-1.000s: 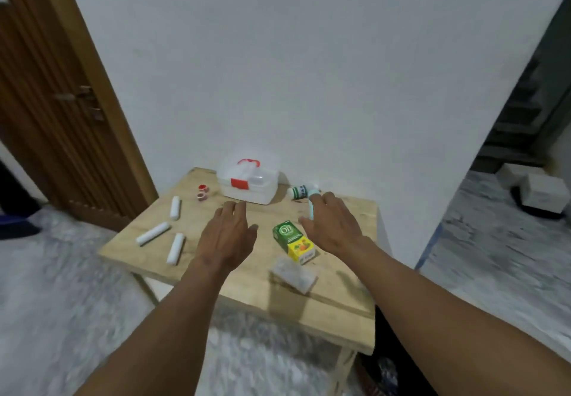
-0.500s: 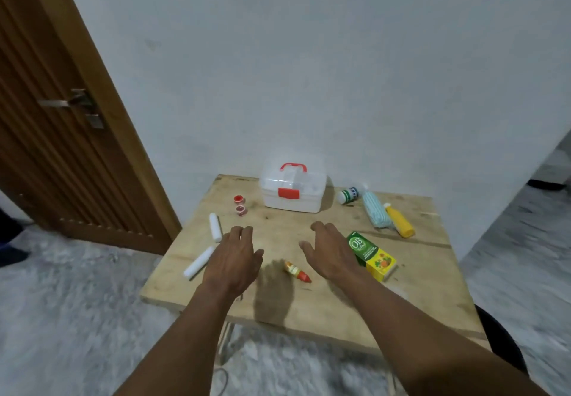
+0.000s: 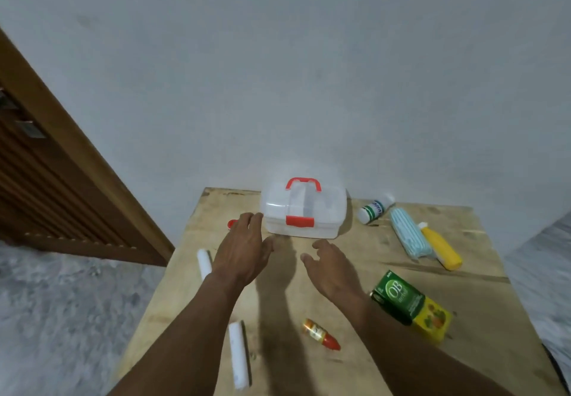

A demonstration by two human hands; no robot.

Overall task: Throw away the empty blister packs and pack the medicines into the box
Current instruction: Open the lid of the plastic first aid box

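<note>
A clear plastic box (image 3: 304, 210) with a red handle and red latch stands shut at the back of the wooden table (image 3: 386, 349). My left hand (image 3: 244, 249) is open, its fingertips next to the box's left front corner. My right hand (image 3: 332, 269) is open just in front of the box, holding nothing. Around them lie a green-and-yellow carton (image 3: 411, 306), a small orange-and-red bottle (image 3: 319, 333), a white bottle (image 3: 374, 208), a pale blue pack (image 3: 409, 238), a yellow bottle (image 3: 440, 247), and two white rolls (image 3: 204, 262) (image 3: 239, 354). No blister pack can be made out.
A small red item (image 3: 231, 223) peeks out behind my left hand. A wooden door (image 3: 46, 173) stands at the left, and a white wall rises right behind the table. Grey floor lies on both sides of the table.
The view has closed in on the table. Both hands have moved forward from mid-table to the front of the box.
</note>
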